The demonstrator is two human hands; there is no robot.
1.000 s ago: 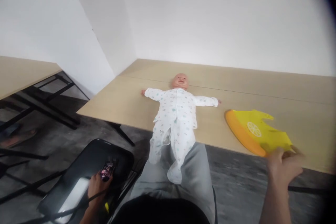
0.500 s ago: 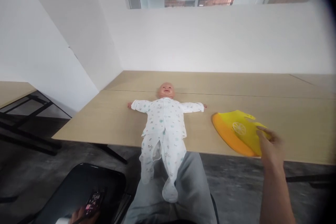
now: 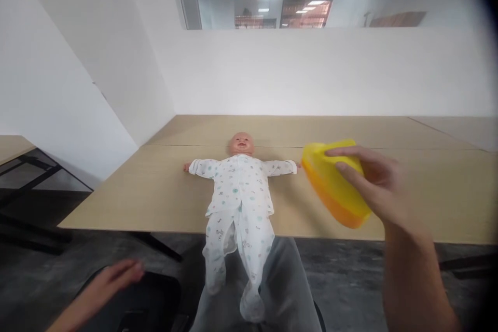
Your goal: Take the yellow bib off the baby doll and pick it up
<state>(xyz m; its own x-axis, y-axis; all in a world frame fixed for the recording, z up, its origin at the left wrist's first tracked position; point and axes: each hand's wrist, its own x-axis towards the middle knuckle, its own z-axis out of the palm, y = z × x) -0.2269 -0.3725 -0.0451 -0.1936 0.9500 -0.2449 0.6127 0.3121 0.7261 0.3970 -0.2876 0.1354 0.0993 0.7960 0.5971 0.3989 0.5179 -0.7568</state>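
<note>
Where it lay flat before, the yellow bib [image 3: 332, 181] now hangs lifted in the right hand [image 3: 375, 187] grip

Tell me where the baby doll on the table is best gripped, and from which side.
Grip the baby doll around its torso, coming from the near table edge. It lies face up, arms spread, legs hanging over that edge, so the trunk is open. The right hand already holds the yellow bib.
</note>
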